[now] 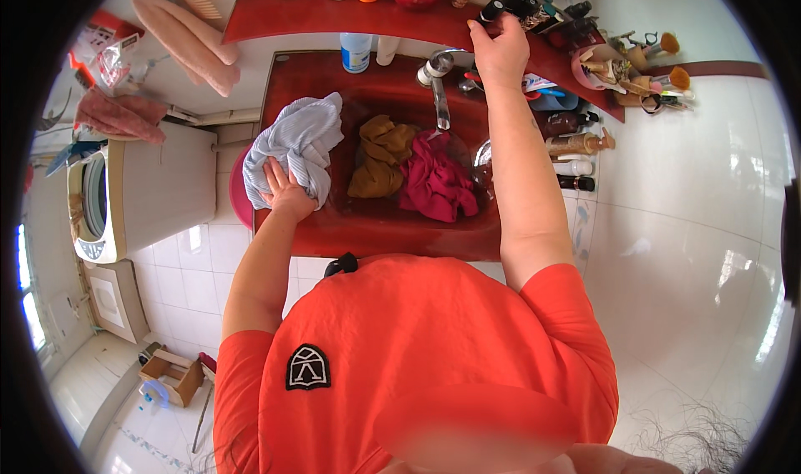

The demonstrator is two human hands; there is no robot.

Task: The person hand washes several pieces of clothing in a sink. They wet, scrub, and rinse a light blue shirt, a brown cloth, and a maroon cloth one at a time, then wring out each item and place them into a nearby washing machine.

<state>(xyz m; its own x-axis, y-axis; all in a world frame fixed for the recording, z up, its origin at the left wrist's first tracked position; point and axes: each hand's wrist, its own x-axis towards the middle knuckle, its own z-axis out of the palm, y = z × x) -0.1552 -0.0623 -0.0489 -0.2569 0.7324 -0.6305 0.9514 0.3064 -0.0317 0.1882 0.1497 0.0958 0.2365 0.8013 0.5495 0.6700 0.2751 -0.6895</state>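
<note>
One red bench (400,244) stretched across in front of the person, its sunken basin (371,209) probably there to keep water and laundry together. A white washing machine (171,182) stood to its left, apart from it. Above the bench's far edge ran a curved red shelf (334,21), which seemed to serve for toiletries, leaving the basin uncluttered. Below the bench's left edge showed the rim of a pink tub (239,192). A pale striped cloth (304,132) lay bunched over that left end, partly above the tub; whether it rested inside could not be told. The left hand (288,197) lay on it, fingers somewhat apart rather than clamped, perhaps to steady the heap. A magenta cloth (435,186) and a mustard cloth (384,148) sat side by side in the basin, just below the spout of the metal tap (440,98), a fitting spot for rinsing. The right hand (503,57) reached past the tap to the shelf, its fingers beside small black containers (519,5); whether they gripped one could not be told. A blue-and-white cup (355,54) stood behind the basin, likely for easy reach.
</note>
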